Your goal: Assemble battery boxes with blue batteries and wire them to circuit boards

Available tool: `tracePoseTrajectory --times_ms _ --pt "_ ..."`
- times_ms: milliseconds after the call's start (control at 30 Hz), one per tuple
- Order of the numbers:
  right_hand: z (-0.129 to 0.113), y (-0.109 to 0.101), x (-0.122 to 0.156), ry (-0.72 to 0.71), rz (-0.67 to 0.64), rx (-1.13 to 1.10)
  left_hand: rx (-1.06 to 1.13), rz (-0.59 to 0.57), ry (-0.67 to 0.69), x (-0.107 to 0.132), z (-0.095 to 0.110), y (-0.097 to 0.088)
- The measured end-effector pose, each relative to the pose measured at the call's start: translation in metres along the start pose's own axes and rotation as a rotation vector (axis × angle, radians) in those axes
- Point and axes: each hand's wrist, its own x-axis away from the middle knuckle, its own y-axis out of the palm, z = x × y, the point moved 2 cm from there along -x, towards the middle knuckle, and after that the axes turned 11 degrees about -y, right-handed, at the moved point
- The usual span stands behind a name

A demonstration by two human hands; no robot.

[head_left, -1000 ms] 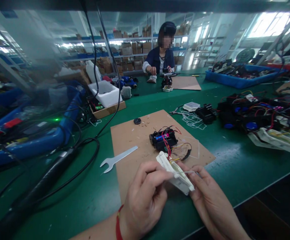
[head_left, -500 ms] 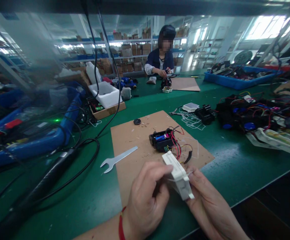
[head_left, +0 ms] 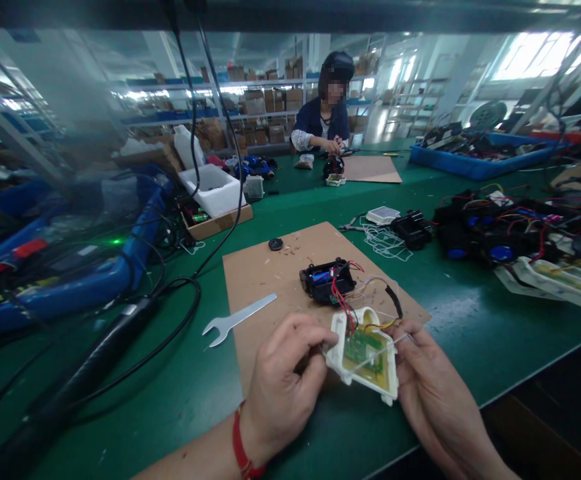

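Note:
A white plastic housing (head_left: 339, 360) is held between my two hands, its open side with a green circuit board (head_left: 365, 350) facing me. My left hand (head_left: 287, 373), a red bracelet on its wrist, is closed with its fingertips at the housing's left edge. At the right edge, my right hand (head_left: 433, 377) grips the housing with bent fingers. A thin pale strand (head_left: 383, 350) crosses the board toward the right fingers; its ends are hard to make out. Red, black and yellow wires (head_left: 340, 297) link the housing to a black casing (head_left: 320, 283) on the cardboard.
A cardboard sheet (head_left: 255, 313) lies on the green table, with an open-end wrench (head_left: 240, 319) and a round black part (head_left: 275, 244) on it. Black units with wires (head_left: 500, 227) pile up at right. Cables hang at left. Opposite, a person (head_left: 323, 123) works.
The housing has been turned over: its outer back faced up before, and now the circuit board side shows. My right hand has shifted slightly up and right with it.

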Motion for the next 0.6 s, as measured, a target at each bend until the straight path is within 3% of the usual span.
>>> tracePoseTrajectory --times_ms 167,367,600 --pt "-0.006 -0.008 -0.007 -0.046 -0.062 0.049 0.043 -0.032 -0.045 0.001 -0.005 0.003" --pt "-0.015 -0.011 -0.015 -0.109 -0.233 0.172 0.193 -0.097 -0.235 -0.003 -0.006 0.009" --pt "-0.008 -0.009 -0.01 -0.072 -0.243 0.287 0.24 -0.124 -0.365 0.001 -0.008 0.015"
